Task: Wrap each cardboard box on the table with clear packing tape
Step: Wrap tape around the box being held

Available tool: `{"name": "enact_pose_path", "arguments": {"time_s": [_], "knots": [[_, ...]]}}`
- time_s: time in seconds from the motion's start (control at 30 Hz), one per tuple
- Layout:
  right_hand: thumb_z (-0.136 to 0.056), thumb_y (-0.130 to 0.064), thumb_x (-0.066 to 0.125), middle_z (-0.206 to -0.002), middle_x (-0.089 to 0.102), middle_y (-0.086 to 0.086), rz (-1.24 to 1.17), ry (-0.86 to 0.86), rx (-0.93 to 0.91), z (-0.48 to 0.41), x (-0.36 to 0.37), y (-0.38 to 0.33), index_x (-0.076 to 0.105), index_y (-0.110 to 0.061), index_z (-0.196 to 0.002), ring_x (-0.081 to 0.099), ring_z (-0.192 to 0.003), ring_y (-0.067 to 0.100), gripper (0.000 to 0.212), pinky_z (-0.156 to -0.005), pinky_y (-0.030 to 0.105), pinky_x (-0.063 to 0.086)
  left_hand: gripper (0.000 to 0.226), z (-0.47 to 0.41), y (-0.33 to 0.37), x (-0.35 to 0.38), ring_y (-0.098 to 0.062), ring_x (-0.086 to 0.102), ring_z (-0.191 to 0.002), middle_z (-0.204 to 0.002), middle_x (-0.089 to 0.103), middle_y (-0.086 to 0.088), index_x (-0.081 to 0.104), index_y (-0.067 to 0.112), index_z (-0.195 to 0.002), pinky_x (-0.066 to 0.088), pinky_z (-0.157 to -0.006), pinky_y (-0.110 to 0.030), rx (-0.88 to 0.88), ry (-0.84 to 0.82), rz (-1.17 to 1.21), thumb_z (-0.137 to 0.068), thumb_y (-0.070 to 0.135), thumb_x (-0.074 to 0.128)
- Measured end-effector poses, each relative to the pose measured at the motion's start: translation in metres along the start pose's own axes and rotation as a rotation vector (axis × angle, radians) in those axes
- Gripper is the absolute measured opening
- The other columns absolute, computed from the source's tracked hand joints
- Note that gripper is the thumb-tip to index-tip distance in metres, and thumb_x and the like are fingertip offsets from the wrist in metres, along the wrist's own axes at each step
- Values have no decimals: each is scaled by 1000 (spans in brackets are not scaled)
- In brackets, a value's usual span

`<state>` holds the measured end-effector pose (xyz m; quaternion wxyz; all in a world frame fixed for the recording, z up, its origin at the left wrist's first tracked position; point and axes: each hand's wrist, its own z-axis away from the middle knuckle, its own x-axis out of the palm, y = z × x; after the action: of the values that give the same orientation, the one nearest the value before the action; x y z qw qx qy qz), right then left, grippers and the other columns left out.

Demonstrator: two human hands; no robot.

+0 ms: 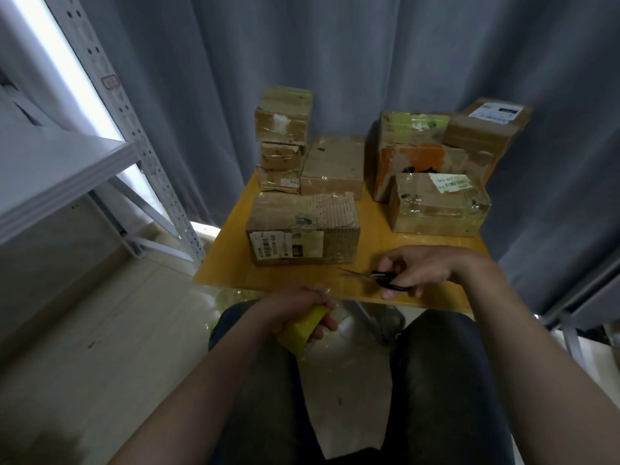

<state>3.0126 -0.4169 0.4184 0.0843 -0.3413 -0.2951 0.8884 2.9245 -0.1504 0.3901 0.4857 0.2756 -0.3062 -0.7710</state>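
Below the worktop (375, 236) edge, the left hand (292, 305) grips a tape roll (300, 328); the right hand (426, 266), over the worktop, grips scissors (377, 278). Boxes (436, 209) stand just beyond both hands. Likely between cuts: next, tape must be drawn out onto the nearest box (302, 229).

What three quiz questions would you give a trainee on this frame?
1. True or false: the right hand holds the scissors.
2. The tape roll is: A) in the left hand; B) on the table; C) on a box.
3. How many boxes make up the back-left stack?
Key: 1 true; 2 A; 3 three.
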Motion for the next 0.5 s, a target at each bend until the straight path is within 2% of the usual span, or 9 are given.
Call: {"name": "enact_pose_path", "arguments": {"time_s": [0.03,0.1,0.23,0.33,0.43,0.5], "knots": [[-65,-59,90,-120,64,2,28,20,32,4,-2,7,66,-29,-116,63,-107,23,64,-85,37,60,22,-1,-1,0,-23,66,-62,-95,77,-17,62,6,-110,55,-67,-39,1,-7,9,-106,25,50],[-71,-61,86,-120,61,0,116,87,143,13,-6,20,62,-30,-118,59,-109,22,60,-85,38,59,23,-3,-1,-1,-24,66,-62,-97,77,-20,61,6,-109,54,-66,-39,4,-17,27,-106,25,49],[-89,-44,77,-125,56,5,52,269,331,15,-8,37,54,-23,-132,58,-108,27,53,-71,34,55,22,-4,3,-1,-26,66,-61,-93,77,-20,61,4,-110,54,-68,-39,50,-4,40,-106,23,50],[-90,-43,77,-133,54,8,56,312,384,7,-7,38,49,-17,-142,58,-109,29,64,-77,38,57,26,-4,9,1,-25,67,-59,-90,77,-18,61,-1,-116,56,-65,-37,104,4,44,-106,22,50],[-95,-47,69,-125,62,7,147,395,336,1,-5,25,60,-17,-132,60,-101,24,49,-78,36,52,23,-2,13,0,-24,66,-55,-87,76,-18,61,1,-110,56,-59,-35,151,16,78,-107,20,48],[-101,-49,58,-124,67,5,161,631,143,-7,0,9,66,-21,-126,62,-109,24,39,-89,41,53,22,-1,14,-3,-25,66,-55,-88,76,-20,61,2,-107,56,-59,-36,172,23,107,-107,19,49]]}}
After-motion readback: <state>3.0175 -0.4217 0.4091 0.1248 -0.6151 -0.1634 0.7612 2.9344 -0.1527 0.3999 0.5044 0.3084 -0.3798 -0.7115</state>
